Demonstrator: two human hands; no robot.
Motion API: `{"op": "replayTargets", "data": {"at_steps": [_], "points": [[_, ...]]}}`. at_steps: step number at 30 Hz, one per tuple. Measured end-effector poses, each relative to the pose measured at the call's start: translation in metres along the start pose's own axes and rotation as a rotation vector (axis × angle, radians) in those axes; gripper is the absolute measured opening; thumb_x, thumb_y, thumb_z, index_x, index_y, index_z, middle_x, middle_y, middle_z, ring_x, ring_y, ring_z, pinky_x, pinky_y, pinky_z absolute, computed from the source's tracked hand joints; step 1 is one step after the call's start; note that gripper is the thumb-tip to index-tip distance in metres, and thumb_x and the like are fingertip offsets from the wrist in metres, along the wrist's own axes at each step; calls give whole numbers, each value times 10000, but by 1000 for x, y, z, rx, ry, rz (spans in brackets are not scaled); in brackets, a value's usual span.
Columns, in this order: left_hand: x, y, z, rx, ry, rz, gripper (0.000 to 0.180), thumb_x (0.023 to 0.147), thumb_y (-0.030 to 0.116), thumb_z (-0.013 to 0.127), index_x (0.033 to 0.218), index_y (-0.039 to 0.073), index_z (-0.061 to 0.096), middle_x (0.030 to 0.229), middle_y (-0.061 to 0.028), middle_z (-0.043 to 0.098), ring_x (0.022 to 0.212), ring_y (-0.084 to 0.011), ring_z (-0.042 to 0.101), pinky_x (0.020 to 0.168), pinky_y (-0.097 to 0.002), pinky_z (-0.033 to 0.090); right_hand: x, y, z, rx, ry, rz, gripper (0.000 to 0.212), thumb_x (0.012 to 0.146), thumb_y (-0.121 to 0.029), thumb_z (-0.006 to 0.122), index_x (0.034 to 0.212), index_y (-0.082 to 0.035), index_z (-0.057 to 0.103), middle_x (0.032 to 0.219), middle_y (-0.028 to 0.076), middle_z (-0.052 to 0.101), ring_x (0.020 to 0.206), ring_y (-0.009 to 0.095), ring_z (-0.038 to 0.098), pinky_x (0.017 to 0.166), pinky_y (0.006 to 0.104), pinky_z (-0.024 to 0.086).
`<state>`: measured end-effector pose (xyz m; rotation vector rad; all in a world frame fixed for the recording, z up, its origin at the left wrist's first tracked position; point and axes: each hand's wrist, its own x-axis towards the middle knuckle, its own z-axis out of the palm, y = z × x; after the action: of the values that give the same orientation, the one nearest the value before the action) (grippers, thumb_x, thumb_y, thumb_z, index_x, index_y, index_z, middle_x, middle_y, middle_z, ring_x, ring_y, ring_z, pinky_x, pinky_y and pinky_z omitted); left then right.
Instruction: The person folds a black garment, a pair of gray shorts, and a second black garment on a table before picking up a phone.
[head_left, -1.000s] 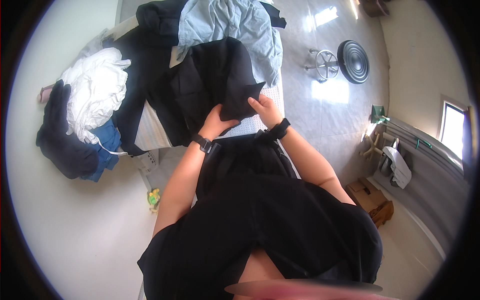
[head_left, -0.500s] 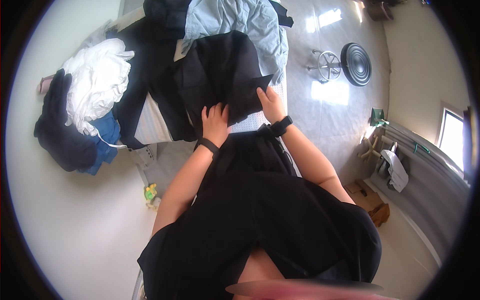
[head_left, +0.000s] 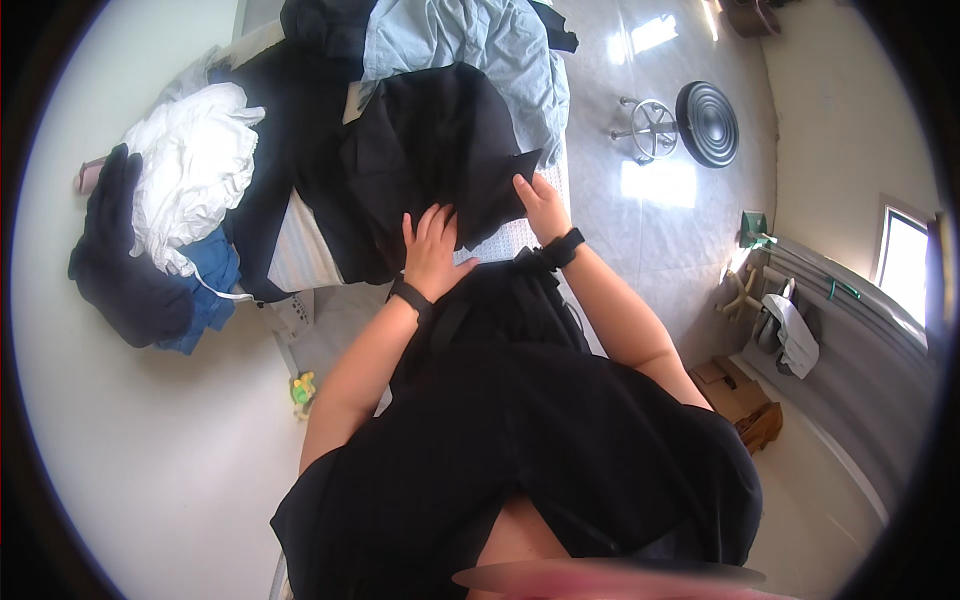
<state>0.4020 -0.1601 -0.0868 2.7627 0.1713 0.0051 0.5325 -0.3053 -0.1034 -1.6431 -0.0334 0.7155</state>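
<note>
A black garment (head_left: 440,130) lies spread in front of me on a bed-like surface with a pale patterned cover (head_left: 508,243). My left hand (head_left: 432,250) rests on its near edge, fingers spread and thumb out to the side. At the garment's right side, my right hand (head_left: 543,208) pinches a pointed corner between thumb and fingers, lifting it a little. More black clothing (head_left: 260,190) lies to the left, its long parts reaching toward me. Beyond the garment is a crumpled light blue-grey cloth (head_left: 470,40).
White cloth (head_left: 195,150), a dark garment (head_left: 125,260) and blue fabric (head_left: 215,300) are heaped at the far left. On the grey floor at right is a round black stool (head_left: 708,124), tipped over. A cardboard box (head_left: 730,390) and a rack with hanging cloth (head_left: 795,335) stand at the right wall.
My left thumb has moved out away from the fingers. The right hand keeps its pinch on the garment's corner, and the view has shifted slightly.
</note>
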Motion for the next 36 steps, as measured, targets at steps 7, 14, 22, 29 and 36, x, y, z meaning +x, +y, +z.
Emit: {"op": "replayTargets", "data": {"at_steps": [7,14,22,29,36], "points": [[16,-8,19,-584,-24,-191,194,775,158,574,874,-7,543,774,-143,554,741,-302,543,671,-328,431,5,6,-7,253,-169,226,253,847,-182,539,1004,16,548,907,54,604,816,127,567,732,238,440],[15,-34,47,-954,-25,-579,250,887,223,422,892,-6,520,761,-113,584,675,-203,566,619,-291,429,20,6,7,317,-81,118,271,837,-181,559,1031,8,547,919,65,604,837,135,563,751,256,438],[9,-26,32,-948,144,-550,109,842,107,479,887,25,536,756,-80,592,704,-175,584,634,-276,453,21,-16,-19,-615,340,-285,272,717,-183,632,904,-8,542,859,135,595,741,250,577,656,353,463],[16,0,10,-712,-1,-278,357,719,176,643,1031,51,522,988,-110,534,891,-237,530,737,-318,446,36,-39,13,-1226,-163,-19,347,769,-372,500,751,-48,621,751,162,611,751,319,588,672,406,454],[14,0,21,-124,-76,-128,551,593,349,705,1087,169,541,1184,-138,418,1010,-298,436,728,-432,416,15,-83,37,-924,157,-313,306,745,-269,526,582,-13,566,609,166,568,573,346,554,539,419,443]]}}
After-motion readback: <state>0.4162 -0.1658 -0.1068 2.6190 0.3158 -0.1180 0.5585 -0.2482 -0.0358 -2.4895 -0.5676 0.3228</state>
